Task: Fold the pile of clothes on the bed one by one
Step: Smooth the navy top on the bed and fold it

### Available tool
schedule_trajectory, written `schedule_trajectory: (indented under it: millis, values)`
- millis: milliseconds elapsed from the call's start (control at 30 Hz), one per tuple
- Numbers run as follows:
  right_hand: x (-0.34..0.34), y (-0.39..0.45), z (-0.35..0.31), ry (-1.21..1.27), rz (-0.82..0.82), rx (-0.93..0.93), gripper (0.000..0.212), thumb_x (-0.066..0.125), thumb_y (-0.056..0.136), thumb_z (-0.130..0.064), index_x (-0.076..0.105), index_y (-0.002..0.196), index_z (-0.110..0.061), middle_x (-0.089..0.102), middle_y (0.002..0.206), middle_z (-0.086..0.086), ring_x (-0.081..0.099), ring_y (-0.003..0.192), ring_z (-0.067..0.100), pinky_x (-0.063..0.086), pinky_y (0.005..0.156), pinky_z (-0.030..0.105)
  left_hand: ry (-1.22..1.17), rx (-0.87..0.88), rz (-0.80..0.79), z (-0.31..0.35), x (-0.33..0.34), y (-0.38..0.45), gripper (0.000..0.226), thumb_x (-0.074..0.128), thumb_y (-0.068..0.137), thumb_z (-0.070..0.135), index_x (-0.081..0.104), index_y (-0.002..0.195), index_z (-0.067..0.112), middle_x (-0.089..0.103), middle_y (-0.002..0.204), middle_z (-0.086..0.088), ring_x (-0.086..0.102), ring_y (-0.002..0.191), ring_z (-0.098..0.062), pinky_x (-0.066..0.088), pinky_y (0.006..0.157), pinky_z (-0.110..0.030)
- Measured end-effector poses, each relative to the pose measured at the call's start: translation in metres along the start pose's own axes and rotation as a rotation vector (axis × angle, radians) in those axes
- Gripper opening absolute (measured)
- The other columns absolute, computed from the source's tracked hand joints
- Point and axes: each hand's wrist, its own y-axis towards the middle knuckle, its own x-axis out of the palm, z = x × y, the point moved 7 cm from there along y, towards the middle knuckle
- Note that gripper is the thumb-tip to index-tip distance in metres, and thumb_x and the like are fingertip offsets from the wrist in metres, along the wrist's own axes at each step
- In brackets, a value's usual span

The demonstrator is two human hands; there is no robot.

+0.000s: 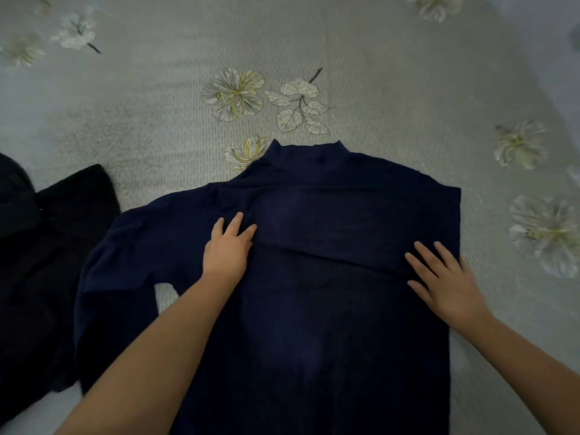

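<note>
Both your hands lie flat on the navy sweater [314,309], mid-bed.

Sweater's spread on the floral bedspread [361,73], collar away from you, one sleeve folded across the chest. L hand [226,249] presses near that sleeve's cuff, fingers straight; R hand [445,277] rests splayed at the sweater's R edge, gripping nothing. Black garments [47,246] sit just left, touching its other sleeve.

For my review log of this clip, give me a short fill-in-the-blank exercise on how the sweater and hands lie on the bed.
1. The navy sweater lies with its collar pointing ____ from the person.
2. Its ____ sleeve is folded across the chest.
3. The right hand lies ____ on the sweater.
4. The left hand rests at the folded sleeve's ____.

Missing words: away; right; flat; end
</note>
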Motion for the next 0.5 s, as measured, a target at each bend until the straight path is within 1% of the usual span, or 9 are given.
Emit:
schedule_trajectory:
  millis: [67, 133, 167, 233, 300, 367, 433, 500]
  values:
    - [0.005, 0.001, 0.007, 0.006, 0.052, -0.058, 0.053, 0.003, 0.099, -0.043, 0.043, 0.12, -0.015, 0.061, 0.119, 0.017, 0.038, 0.115, 0.031, 0.05, 0.073, 0.06, -0.063, -0.023, 0.041, -0.001, -0.003, -0.001, 0.041, 0.033, 0.1, 0.017, 0.036, 0.141, 0.023, 0.011, 0.155, -0.001, 0.01, 0.141, -0.026, 0.031, 0.105, -0.037]
    - [0.009, 0.002, 0.011, 0.028, 0.117, -0.117, 0.05, 0.005, 0.101, -0.038, 0.044, 0.119, -0.012, 0.062, 0.117, 0.02, 0.039, 0.114, 0.03, 0.054, 0.066, 0.053, -0.123, -0.009, 0.106, 0.001, -0.009, 0.0, 0.037, 0.038, 0.098, 0.012, 0.046, 0.135, 0.015, 0.017, 0.154, -0.005, 0.018, 0.138, -0.026, 0.032, 0.104, -0.037]
    - [0.01, 0.003, 0.012, 0.044, 0.131, -0.14, 0.048, 0.007, 0.101, -0.037, 0.044, 0.118, -0.012, 0.062, 0.116, 0.021, 0.04, 0.114, 0.03, 0.054, 0.065, 0.051, -0.149, 0.007, 0.138, 0.002, -0.011, 0.001, 0.035, 0.041, 0.097, 0.01, 0.051, 0.13, 0.01, 0.021, 0.153, -0.007, 0.021, 0.137, -0.027, 0.032, 0.104, -0.038]
    - [0.01, 0.004, 0.014, 0.079, 0.152, -0.167, 0.046, 0.009, 0.101, -0.036, 0.045, 0.117, -0.011, 0.063, 0.113, 0.022, 0.044, 0.113, 0.032, 0.052, 0.068, 0.052, -0.186, 0.029, 0.184, 0.006, -0.013, 0.001, 0.031, 0.043, 0.095, 0.005, 0.057, 0.123, 0.003, 0.028, 0.15, -0.01, 0.023, 0.138, -0.028, 0.028, 0.108, -0.04]
    - [0.01, 0.003, 0.017, 0.099, 0.158, -0.193, 0.045, 0.01, 0.101, -0.037, 0.046, 0.115, -0.012, 0.064, 0.11, 0.023, 0.055, 0.109, 0.038, 0.051, 0.068, 0.054, -0.192, 0.024, 0.182, 0.009, -0.011, -0.001, 0.032, 0.04, 0.096, 0.003, 0.054, 0.124, 0.0, 0.029, 0.149, -0.01, 0.02, 0.14, -0.024, 0.022, 0.111, -0.035]
    - [0.008, 0.001, 0.019, 0.112, 0.165, -0.219, 0.044, 0.012, 0.101, -0.036, 0.046, 0.114, -0.012, 0.064, 0.109, 0.024, 0.058, 0.105, 0.04, 0.051, 0.068, 0.054, -0.169, 0.035, 0.165, 0.01, -0.01, -0.006, 0.034, 0.038, 0.096, 0.002, 0.049, 0.128, -0.002, 0.027, 0.15, -0.011, 0.016, 0.142, -0.021, 0.018, 0.112, -0.029]
    - [0.005, 0.0, 0.018, 0.12, 0.177, -0.243, 0.043, 0.012, 0.102, -0.036, 0.046, 0.114, -0.011, 0.064, 0.109, 0.024, 0.058, 0.106, 0.042, 0.051, 0.069, 0.056, -0.149, 0.037, 0.168, 0.008, -0.011, -0.013, 0.034, 0.037, 0.096, -0.001, 0.047, 0.128, -0.005, 0.026, 0.15, -0.014, 0.013, 0.143, -0.022, 0.018, 0.112, -0.029]
    - [0.0, -0.002, 0.016, 0.109, 0.205, -0.274, 0.043, 0.013, 0.101, -0.036, 0.046, 0.116, -0.013, 0.063, 0.113, 0.022, 0.049, 0.114, 0.037, 0.049, 0.073, 0.058, -0.152, -0.024, 0.2, 0.0, -0.01, -0.024, 0.033, 0.037, 0.095, -0.003, 0.047, 0.127, -0.008, 0.026, 0.149, -0.018, 0.012, 0.143, -0.024, 0.021, 0.111, -0.031]
